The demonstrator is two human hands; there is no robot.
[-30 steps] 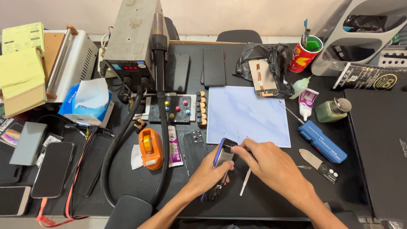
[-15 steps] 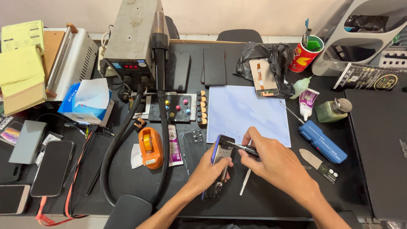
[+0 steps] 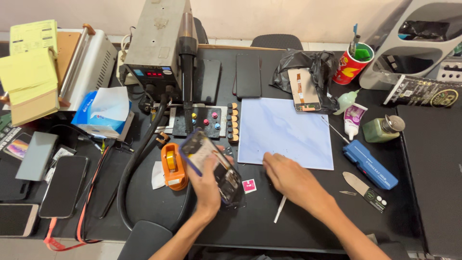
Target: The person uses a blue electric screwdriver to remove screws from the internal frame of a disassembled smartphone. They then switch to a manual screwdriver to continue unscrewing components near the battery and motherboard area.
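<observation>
Left hand: my left hand [image 3: 208, 185] comes up from the bottom edge with the forearm angled in from the lower left, fingers wrapped round the opened phone [image 3: 211, 166] and clamped on its lower half.
Opened phone: I see it lifted off the black table [image 3: 269, 226] and tilted, top end leaning toward the upper left; it has a blue-edged frame, with a pale flat panel near the top and dark, cluttered inner parts lower down.
Right hand: my right hand [image 3: 288, 179] lies low and palm down, forearm running off to the lower right, fingertips stretched to the bottom edge of the pale blue mat [image 3: 284, 130]. The fingers are loosely spread and I cannot tell whether they pinch anything small.
Pale blue mat: flat, matte, rectangular, lying just right of the phone.
White stick: a thin white tool [image 3: 279, 208] lies on the table just below my right hand, apart from it.
Orange tape holder: a rounded, glossy plastic piece [image 3: 173, 166] just left of my left hand.
Pink square: a small packet [image 3: 249, 186] on the table between my two hands.
Screw tray: a dark block [image 3: 204, 120] dotted with coloured caps, above the phone.
Blue case: a long, hard plastic case [image 3: 369, 163] well right of the mat.
</observation>
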